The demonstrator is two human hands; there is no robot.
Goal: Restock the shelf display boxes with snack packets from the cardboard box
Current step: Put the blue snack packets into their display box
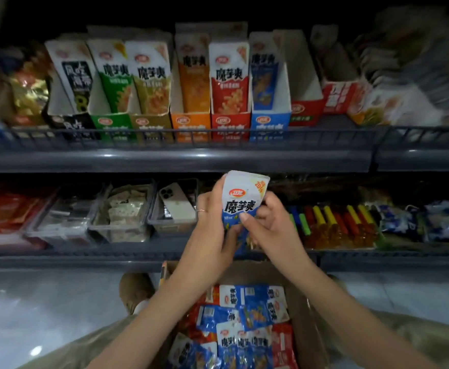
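Both hands hold a stack of blue-and-white snack packets upright in front of the lower shelf. My left hand grips the stack from the left, and my right hand pinches its front with thumb and fingers. Below, the open cardboard box holds several blue and red packets. On the upper shelf stands a row of display boxes; the blue display box holds upright blue packets, with the red display box to its left.
A grey shelf rail runs across between my hands and the display boxes. A white display box with a red front right of the blue one shows no packets. The lower shelf carries clear trays, a phone and coloured tube snacks.
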